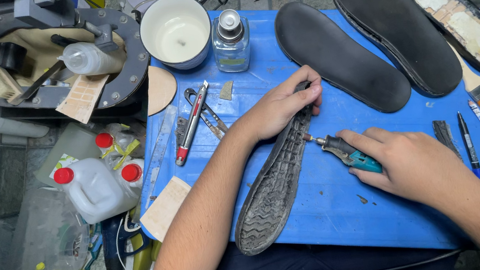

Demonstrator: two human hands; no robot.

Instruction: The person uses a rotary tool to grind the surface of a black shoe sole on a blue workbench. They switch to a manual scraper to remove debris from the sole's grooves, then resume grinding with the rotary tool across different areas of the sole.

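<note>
— Bright and even on the blue table (328,204), lit from above. Only short, soft shadows under the left hand (282,106) and the right hand (407,160).

— Any glare?

— A little: white shine on the glass bottle (232,43), pale gleam inside the white bowl (176,33), faint sheen on the two black insoles (340,55). Nothing burnt out.

— Sharp?

— Sharp in the middle; tread of the worn sole (273,184) clear to read. Softer toward the corners. Left side much dimmer, floor clutter there sunk in shadow, lower left nearly black.

— Distortion?

— Wide-angle bending at the borders; table edges curved, forearms stretched at the bottom. No motion blur.
</note>
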